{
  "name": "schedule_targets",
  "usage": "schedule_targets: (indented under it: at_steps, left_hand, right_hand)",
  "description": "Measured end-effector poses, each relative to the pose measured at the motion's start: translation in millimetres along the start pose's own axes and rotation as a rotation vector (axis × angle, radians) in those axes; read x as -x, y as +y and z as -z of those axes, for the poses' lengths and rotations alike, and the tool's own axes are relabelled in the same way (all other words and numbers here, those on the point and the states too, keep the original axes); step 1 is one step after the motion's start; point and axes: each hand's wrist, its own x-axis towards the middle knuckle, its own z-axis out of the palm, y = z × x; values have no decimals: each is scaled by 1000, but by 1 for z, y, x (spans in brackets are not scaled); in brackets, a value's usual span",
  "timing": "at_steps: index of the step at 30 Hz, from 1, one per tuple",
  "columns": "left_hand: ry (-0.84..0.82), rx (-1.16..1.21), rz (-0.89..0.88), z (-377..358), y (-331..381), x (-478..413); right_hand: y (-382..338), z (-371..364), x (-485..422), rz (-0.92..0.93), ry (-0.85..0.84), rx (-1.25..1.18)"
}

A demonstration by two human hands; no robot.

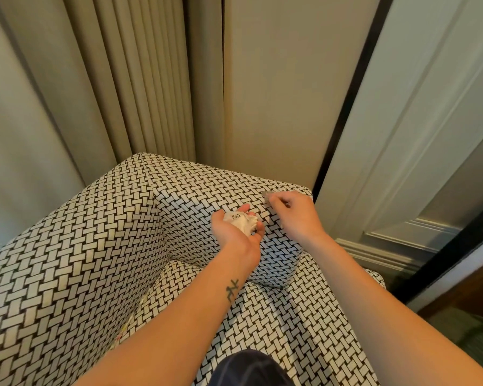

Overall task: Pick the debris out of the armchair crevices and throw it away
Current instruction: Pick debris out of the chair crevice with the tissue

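The armchair (pixel 76 260) is covered in black-and-white basket-weave fabric. My left hand (pixel 234 232) is palm up over the right armrest and cups a crumpled wad of white paper debris (pixel 241 220). My right hand (pixel 293 215) is just beyond it at the top of that armrest, pinching a small pale scrap (pixel 267 193) between thumb and fingers. Small coloured bits (pixel 123 330) show in the crevice between seat and left side.
Beige pleated curtains (pixel 140 79) and a wall panel stand behind the chair. A pale panelled door (pixel 430 135) with a dark frame is at the right, with wooden floor and carpet (pixel 474 327) below it. My dark-clothed knee (pixel 248 369) is at the seat's front.
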Motion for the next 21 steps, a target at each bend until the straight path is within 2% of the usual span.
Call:
schedule_targets:
  at_steps: [3, 10, 14, 16, 21]
  left_hand:
    - [-6, -9, 7, 1, 1, -1]
    - [-24, -49, 8, 3, -2, -4]
    - [-64, -90, 16, 8, -4, -6]
    - [-110, -115, 24, 11, 0, -5]
    - [-91, -165, 75, 26, 0, -4]
  right_hand:
    - [9, -8, -10, 14, 40, 50]
    - [16, -25, -9, 69, 279, 233]
    - [22, -29, -1, 89, 328, 344]
    - [25, -29, -2, 100, 344, 333]
    - [24, -27, 11, 129, 327, 217]
